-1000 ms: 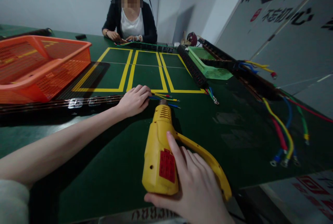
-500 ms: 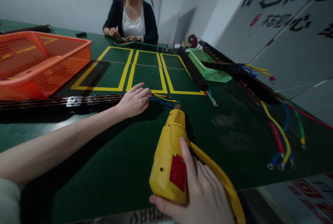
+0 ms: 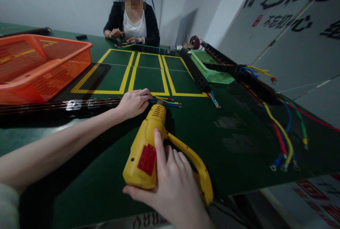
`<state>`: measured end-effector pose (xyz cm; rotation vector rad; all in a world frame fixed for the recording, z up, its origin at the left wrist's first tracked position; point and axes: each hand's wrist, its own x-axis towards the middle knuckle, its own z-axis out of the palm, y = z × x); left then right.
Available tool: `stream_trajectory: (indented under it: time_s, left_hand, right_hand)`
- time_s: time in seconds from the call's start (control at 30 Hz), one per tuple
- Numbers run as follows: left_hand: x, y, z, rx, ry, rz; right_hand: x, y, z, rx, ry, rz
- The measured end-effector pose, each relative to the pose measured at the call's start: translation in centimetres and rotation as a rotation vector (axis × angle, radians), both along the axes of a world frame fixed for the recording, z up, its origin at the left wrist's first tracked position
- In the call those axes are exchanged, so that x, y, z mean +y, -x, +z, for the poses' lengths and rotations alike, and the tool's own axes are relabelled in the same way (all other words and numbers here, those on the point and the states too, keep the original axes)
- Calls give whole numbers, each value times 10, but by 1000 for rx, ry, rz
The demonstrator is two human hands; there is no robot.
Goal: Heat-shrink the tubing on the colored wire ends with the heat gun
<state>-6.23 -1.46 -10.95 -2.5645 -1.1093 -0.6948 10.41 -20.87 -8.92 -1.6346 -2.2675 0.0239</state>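
My right hand (image 3: pixel 170 176) is wrapped round the body of a yellow heat gun (image 3: pixel 145 140), the index finger laid along its side. Its nozzle points away from me, close by the wires (image 3: pixel 168 104) that stick out past my left hand. Those wires are blue, yellow and red, with metal ring terminals on some ends. My left hand (image 3: pixel 134 103) is closed on the wire bundle where it leaves a long black strip (image 3: pixel 87 104) lying across the table. The fingers hide the exact place of the grip.
An orange plastic basket (image 3: pixel 45 76) stands at left. Black strips with ring-ended wires (image 3: pixel 287 137) lie at right, one (image 3: pixel 195 73) beside a green basket (image 3: pixel 209 71). Yellow tape rectangles mark the green table (image 3: pixel 148 71). Across it sits a co-worker (image 3: pixel 132 23) handling wires.
My right hand has moved the heat gun left and slightly forward, its nozzle now nearer my left hand. The fingers of my left hand have drawn in on the wires.
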Motion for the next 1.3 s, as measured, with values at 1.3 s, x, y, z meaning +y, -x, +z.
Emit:
stream_trajectory:
  time_s: [1.3]
  left_hand:
    - [4, 9, -11, 85, -37, -71]
  right_hand:
    - [-24, -50, -5, -80, -59, -145]
